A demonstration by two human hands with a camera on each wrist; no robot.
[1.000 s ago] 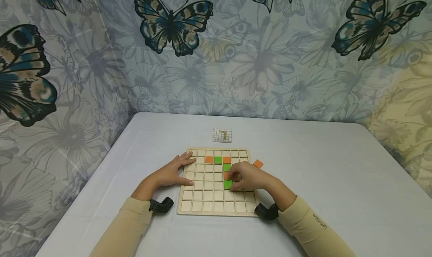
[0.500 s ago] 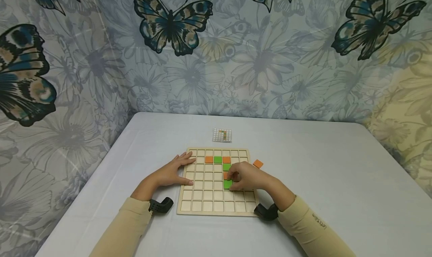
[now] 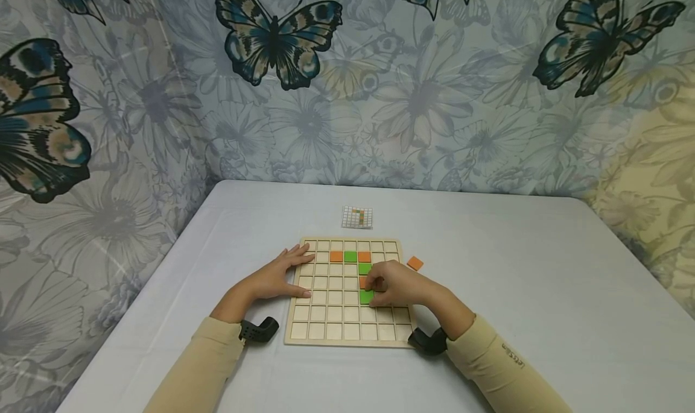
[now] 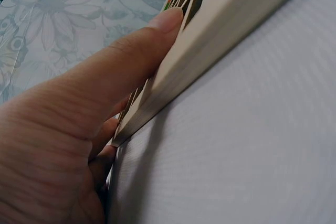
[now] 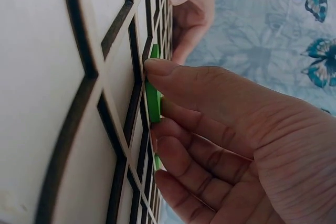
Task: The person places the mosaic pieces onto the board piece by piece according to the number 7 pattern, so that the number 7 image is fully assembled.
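Note:
A wooden grid board point(image 3: 326, 330) lies on the table in the head view. My left hand point(image 3: 273, 278) rests on its left edge with fingers spread; in the left wrist view the thumb point(image 4: 126, 59) presses on the frame. My right hand point(image 3: 404, 283) pinches a green tile point(image 5: 153, 103) between thumb and fingers; the tile sits slightly raised and tilted at its grid square. Above it in the same column are an orange tile point(image 3: 362, 282), partly hidden by the fingers, and another green tile point(image 3: 364, 269). Farther up, a row holds orange point(image 3: 336, 256), green point(image 3: 350, 256) and orange tiles.
A loose orange tile point(image 3: 415, 263) lies just off the board's right edge, behind the right hand. Beyond the board is a small card point(image 3: 357, 217) printed with a coloured grid pattern. A butterfly-printed cloth point(image 3: 309, 123) hangs behind the white table point(image 3: 516, 268).

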